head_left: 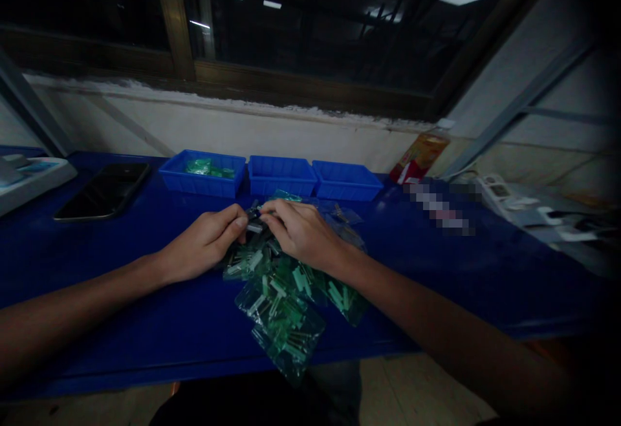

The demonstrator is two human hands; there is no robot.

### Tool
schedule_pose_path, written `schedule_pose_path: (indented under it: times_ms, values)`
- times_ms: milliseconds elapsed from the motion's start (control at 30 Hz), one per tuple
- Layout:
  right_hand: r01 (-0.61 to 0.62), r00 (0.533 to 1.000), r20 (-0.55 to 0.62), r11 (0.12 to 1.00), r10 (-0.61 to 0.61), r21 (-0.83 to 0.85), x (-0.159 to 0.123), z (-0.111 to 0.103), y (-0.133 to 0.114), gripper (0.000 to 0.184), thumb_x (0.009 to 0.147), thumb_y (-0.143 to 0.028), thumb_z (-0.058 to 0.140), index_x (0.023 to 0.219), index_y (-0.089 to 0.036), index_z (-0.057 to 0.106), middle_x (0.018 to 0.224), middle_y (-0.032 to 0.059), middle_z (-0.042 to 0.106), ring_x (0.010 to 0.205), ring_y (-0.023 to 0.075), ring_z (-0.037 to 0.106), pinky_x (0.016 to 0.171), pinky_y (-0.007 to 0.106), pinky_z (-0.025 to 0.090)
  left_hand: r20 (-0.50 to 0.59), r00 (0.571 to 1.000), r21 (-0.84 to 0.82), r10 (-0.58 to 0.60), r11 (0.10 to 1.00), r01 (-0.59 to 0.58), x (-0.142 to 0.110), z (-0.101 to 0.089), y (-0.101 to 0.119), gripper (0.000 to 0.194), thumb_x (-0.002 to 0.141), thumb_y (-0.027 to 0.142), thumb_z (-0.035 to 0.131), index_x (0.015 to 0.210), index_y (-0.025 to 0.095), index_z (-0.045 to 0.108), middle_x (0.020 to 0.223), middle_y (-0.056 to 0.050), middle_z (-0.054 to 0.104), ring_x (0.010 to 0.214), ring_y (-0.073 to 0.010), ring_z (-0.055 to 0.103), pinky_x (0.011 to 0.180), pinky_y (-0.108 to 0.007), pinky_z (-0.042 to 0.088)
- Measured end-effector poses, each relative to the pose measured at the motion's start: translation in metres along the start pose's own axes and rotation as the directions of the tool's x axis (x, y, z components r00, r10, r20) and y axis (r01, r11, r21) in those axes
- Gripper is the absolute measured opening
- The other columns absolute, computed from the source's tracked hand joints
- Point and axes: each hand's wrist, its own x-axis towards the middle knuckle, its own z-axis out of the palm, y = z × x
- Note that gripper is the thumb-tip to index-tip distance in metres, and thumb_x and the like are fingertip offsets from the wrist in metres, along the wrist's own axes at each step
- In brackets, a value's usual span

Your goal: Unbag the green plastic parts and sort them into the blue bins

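Both hands meet over a heap of small clear plastic bags [281, 297] on the blue table. The bags hold green and pale sticks and thin metal-looking pins. My left hand [208, 238] has thumb and fingers pinched together at the heap's left side, on a small clear bag [253, 218] with dark and grey bits. From the right, my right hand [303, 232] pinches the same bag's other edge, its fingertips nearly touching the left ones. What exactly lies between the fingertips is partly hidden. Some bags overhang the table's front edge.
Three blue trays [282, 177] stand in a row along the wall; the left tray [201, 187] holds green bags. A phone [104, 190] lies at left beside a white device [33, 180]. At right are a drink bottle [424, 151] and a white power strip [509, 200].
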Motion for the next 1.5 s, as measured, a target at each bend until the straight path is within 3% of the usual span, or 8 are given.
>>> schedule_pose_path:
  times_ms: [167,433,667,900,1067,1233,1400,1500]
  values:
    - [0.021,1.000,0.020,1.000,-0.021,0.000,0.0010,0.0004,-0.0065,0.026,0.089,-0.031,0.033,0.097,-0.013,0.051,0.085,0.0061,0.062,0.078,0.0149,0.055,0.073,0.029,0.038,-0.043,0.999,-0.006,0.002,1.000,-0.002,0.0005,0.0015,-0.0004,0.033,0.091,0.039,0.026,0.076,0.017,0.045,0.066,0.002,0.052,0.061,-0.0115,0.051,0.058,-0.023,0.038]
    - [0.072,0.997,0.014,0.989,-0.071,-0.133,0.0005,0.0044,-0.0066,0.027,0.089,-0.034,0.036,0.082,-0.015,0.054,0.073,0.0037,0.056,0.072,0.0143,0.049,0.067,0.028,0.034,-0.028,0.999,-0.021,0.030,0.999,-0.031,-0.0005,0.0028,-0.0007,0.030,0.090,0.039,0.028,0.075,0.018,0.044,0.064,0.004,0.047,0.058,-0.0103,0.047,0.054,-0.021,0.037]
    - [0.028,1.000,0.002,0.992,-0.028,-0.121,0.0000,0.0038,-0.0053,0.034,0.091,-0.033,0.030,0.074,-0.016,0.052,0.069,0.0027,0.055,0.066,0.0127,0.047,0.064,0.027,0.032,-0.115,0.980,0.015,0.161,0.987,-0.160,-0.0014,0.0049,-0.0044,0.029,0.086,0.032,0.043,0.112,0.018,0.039,0.088,-0.002,0.060,0.077,-0.0128,0.058,0.063,-0.021,0.044]
    - [-0.001,1.000,0.013,0.999,0.002,-0.046,0.0004,0.0028,-0.0069,0.031,0.090,-0.035,0.034,0.076,-0.015,0.053,0.068,0.0027,0.055,0.066,0.0127,0.048,0.064,0.027,0.033,-0.243,0.951,0.125,0.193,0.978,-0.167,-0.0026,0.0044,-0.0012,0.018,0.085,0.028,0.046,0.096,0.016,0.051,0.075,-0.001,0.062,0.067,-0.0114,0.059,0.060,-0.020,0.044]
    - [-0.011,1.000,0.002,1.000,0.011,-0.009,-0.0016,0.0014,-0.0062,0.022,0.086,-0.034,0.043,0.091,-0.014,0.051,0.082,0.0044,0.056,0.076,0.0142,0.051,0.070,0.028,0.037,-0.206,0.973,0.095,0.103,0.992,-0.085,-0.0006,0.0013,0.0022,0.021,0.087,0.032,0.040,0.092,0.015,0.052,0.076,-0.001,0.063,0.067,-0.0115,0.058,0.058,-0.020,0.043]
    - [0.033,0.999,0.001,0.997,-0.033,-0.076,-0.0022,0.0029,-0.0044,0.019,0.088,-0.027,0.039,0.089,-0.014,0.053,0.083,0.0056,0.056,0.076,0.0150,0.051,0.070,0.029,0.038,-0.108,0.992,0.081,0.067,0.995,-0.059,0.0002,0.0004,0.0013,0.024,0.088,0.034,0.036,0.086,0.016,0.052,0.069,0.001,0.059,0.062,-0.0106,0.056,0.057,-0.021,0.043]
    - [0.011,1.000,-0.001,0.994,-0.011,-0.110,-0.0016,0.0021,-0.0034,0.027,0.090,-0.030,0.034,0.083,-0.014,0.055,0.076,0.0046,0.056,0.071,0.0141,0.050,0.067,0.028,0.036,-0.164,0.980,0.090,0.115,0.991,-0.101,-0.0010,0.0033,-0.0010,0.024,0.087,0.031,0.042,0.106,0.017,0.044,0.082,-0.001,0.062,0.071,-0.0115,0.058,0.059,-0.020,0.043]
    - [0.027,1.000,0.009,0.992,-0.026,-0.125,-0.0019,0.0016,-0.0036,0.032,0.091,-0.030,0.031,0.075,-0.015,0.054,0.071,0.0033,0.054,0.067,0.0130,0.048,0.064,0.027,0.035,-0.171,0.975,0.110,0.141,0.986,-0.123,-0.0009,0.0049,-0.0030,0.021,0.086,0.030,0.043,0.103,0.017,0.047,0.083,-0.001,0.062,0.072,-0.0119,0.059,0.060,-0.020,0.044]
